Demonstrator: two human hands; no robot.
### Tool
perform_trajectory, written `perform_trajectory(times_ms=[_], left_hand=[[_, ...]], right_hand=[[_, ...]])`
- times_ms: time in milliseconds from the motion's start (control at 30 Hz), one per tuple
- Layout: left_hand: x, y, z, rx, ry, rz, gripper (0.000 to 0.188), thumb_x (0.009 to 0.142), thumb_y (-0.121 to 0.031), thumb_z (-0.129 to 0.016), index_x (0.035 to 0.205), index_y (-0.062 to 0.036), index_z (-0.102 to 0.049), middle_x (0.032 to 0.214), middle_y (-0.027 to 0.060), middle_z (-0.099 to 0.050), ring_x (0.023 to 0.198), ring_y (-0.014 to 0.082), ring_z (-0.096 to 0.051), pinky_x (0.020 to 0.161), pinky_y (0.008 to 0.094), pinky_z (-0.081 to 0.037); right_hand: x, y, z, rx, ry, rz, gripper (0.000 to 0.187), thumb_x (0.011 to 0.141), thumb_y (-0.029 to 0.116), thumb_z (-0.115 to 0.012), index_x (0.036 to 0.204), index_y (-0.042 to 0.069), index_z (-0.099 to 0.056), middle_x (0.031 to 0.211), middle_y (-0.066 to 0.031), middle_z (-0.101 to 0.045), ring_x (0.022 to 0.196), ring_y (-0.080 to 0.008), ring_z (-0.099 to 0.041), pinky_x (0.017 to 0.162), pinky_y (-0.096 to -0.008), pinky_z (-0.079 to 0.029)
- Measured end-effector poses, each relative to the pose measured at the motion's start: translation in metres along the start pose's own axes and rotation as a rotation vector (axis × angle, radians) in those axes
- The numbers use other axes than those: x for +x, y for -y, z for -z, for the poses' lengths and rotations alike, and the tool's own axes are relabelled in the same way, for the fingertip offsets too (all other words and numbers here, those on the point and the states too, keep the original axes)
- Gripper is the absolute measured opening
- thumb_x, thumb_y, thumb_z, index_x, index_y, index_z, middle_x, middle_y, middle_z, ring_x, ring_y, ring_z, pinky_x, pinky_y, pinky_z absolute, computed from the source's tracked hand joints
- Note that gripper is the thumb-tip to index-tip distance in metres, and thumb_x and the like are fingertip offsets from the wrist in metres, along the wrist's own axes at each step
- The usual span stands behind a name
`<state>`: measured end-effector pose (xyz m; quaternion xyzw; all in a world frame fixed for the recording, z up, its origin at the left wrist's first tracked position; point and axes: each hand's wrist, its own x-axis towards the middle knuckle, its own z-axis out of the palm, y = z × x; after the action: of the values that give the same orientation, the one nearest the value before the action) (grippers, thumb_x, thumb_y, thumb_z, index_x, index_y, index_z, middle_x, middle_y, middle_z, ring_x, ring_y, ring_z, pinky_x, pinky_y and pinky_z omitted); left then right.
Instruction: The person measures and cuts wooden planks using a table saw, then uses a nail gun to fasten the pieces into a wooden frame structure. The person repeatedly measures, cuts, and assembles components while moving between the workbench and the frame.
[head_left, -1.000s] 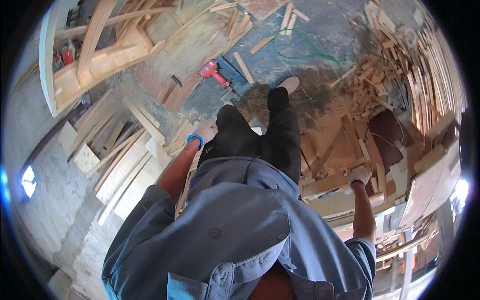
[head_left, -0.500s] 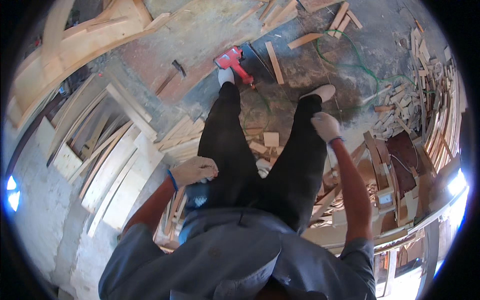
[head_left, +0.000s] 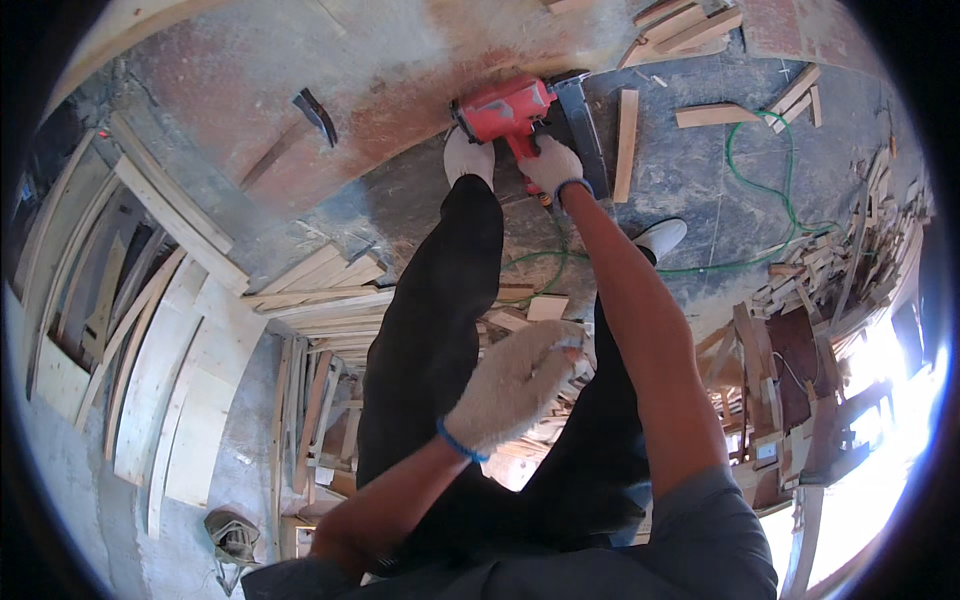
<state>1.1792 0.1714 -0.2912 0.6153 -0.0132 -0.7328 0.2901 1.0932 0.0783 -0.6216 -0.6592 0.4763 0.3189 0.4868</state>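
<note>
My right hand (head_left: 552, 165), in a pale work glove, grips the handle of a red nail gun (head_left: 503, 110) with a dark magazine. The tool lies on the worktop beside my left foot. In front of my thighs is my left hand (head_left: 515, 385), gloved too, with a blue band at the wrist. Its fingers are curled together, and a small reddish spot shows at their tips; I cannot make out what it is. A green air hose (head_left: 560, 255) runs from below the nail gun's handle toward the right.
A hammer (head_left: 317, 116) lies at the upper left. One wood strip (head_left: 626, 145) rests right of the nail gun, with more offcuts (head_left: 690, 30) beyond. Curved wooden panels (head_left: 190, 400) stand at left. Scrap wood (head_left: 800, 285) is heaped at right. My shoe (head_left: 661, 238) is near the hose.
My right hand has reached forward from beside my right leg and taken hold of the nail gun's handle. My left hand has moved right, in front of my legs. The view has shifted.
</note>
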Motion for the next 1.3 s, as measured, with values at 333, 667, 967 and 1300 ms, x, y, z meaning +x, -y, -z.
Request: perform_trajectory(times_ms=[333, 667, 967, 1300], left_hand=[[0.0, 0.004, 0.024, -0.091, -0.089, -0.013, 0.025, 0.1, -0.02, -0.056, 0.111, -0.0007, -0.068, 0.091, 0.0066, -0.068, 0.083, 0.0142, -0.063, 0.076, 0.0298, -0.05], [0.023, 0.078, 0.019, -0.193, -0.226, 0.029, 0.02, 0.097, -0.013, -0.055, 0.101, 0.0025, -0.066, 0.08, 0.0011, -0.061, 0.072, 0.0082, -0.054, 0.066, 0.027, -0.046], [0.045, 0.092, 0.008, -0.089, -0.231, 0.034, 0.02, 0.099, -0.015, -0.054, 0.1, 0.0013, -0.065, 0.081, 0.0018, -0.063, 0.07, 0.0095, -0.058, 0.063, 0.0274, -0.048], [0.067, 0.048, -0.013, -0.213, -0.259, 0.095, 0.022, 0.101, -0.02, -0.058, 0.108, -0.0021, -0.069, 0.088, 0.0033, -0.067, 0.075, 0.0115, -0.064, 0.068, 0.0274, -0.052]], right_hand=[[-0.019, 0.03, -0.015, -0.042, -0.293, -0.163, 0.044, 0.08, 0.039, -0.066, 0.098, -0.001, -0.072, 0.1, -0.0275, -0.071, 0.101, -0.0455, -0.067, 0.087, -0.0524, -0.054], [-0.144, 0.005, 0.155, 0.189, -0.434, 0.171, 0.034, 0.078, 0.021, -0.08, 0.101, -0.002, -0.072, 0.089, -0.0175, -0.076, 0.086, -0.0218, -0.075, 0.075, -0.0347, -0.056], [-0.198, -0.053, 0.249, 0.09, -0.768, 0.182, 0.032, 0.081, 0.009, -0.079, 0.11, 0.001, -0.07, 0.096, -0.0047, -0.074, 0.086, -0.0134, -0.068, 0.081, -0.0322, -0.054], [-0.278, 0.023, 0.291, 1.658, -0.515, 0.172, 0.014, 0.087, 0.013, -0.067, 0.094, 0.005, -0.057, 0.077, -0.0047, -0.052, 0.072, -0.0248, -0.053, 0.072, -0.0427, -0.049]])
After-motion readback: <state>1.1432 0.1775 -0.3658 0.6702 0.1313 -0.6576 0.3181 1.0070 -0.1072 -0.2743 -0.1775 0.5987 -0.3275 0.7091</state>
